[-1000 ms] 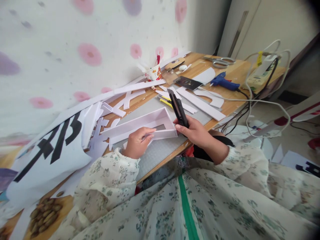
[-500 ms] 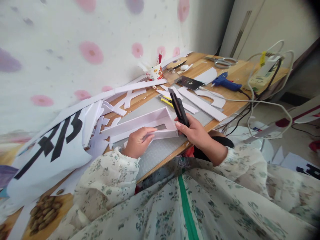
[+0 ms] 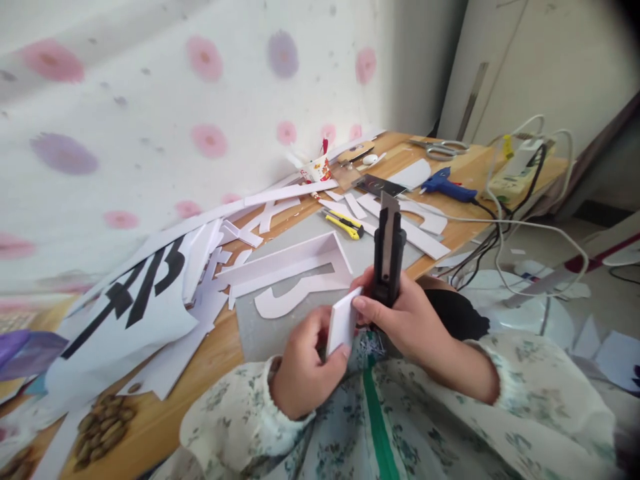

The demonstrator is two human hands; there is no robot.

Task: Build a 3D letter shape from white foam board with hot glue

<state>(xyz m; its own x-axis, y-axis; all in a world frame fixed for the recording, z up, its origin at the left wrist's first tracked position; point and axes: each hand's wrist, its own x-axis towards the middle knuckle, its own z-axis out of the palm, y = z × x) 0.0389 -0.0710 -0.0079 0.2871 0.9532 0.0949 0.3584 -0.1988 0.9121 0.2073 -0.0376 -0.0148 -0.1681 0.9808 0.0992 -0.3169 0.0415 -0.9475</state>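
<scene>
My left hand (image 3: 306,365) is closed on a short white foam board strip (image 3: 342,325), held up near my body. Wrapped in my right hand (image 3: 413,323) is a black utility knife (image 3: 388,257), its blade pointing upward. The right thumb and fingers also touch the strip's upper end. Just beyond my hands, a white foam board piece with upright walls (image 3: 285,260) rests on the grey cutting mat (image 3: 257,337). A curved flat part shows in front of its walls. Behind it lies a yellow cutter (image 3: 344,225).
White offcuts (image 3: 245,233) and a sheet with black lettering (image 3: 150,287) cover the left side. A blue glue gun (image 3: 450,185), scissors (image 3: 440,148), a paper cup (image 3: 317,169) and a power strip (image 3: 517,170) with trailing cables are farther back. Nuts (image 3: 105,427) lie at lower left.
The strip has come away from the walled foam board piece toward my body, in my left hand. My right hand has moved nearer, with the knife now more upright.
</scene>
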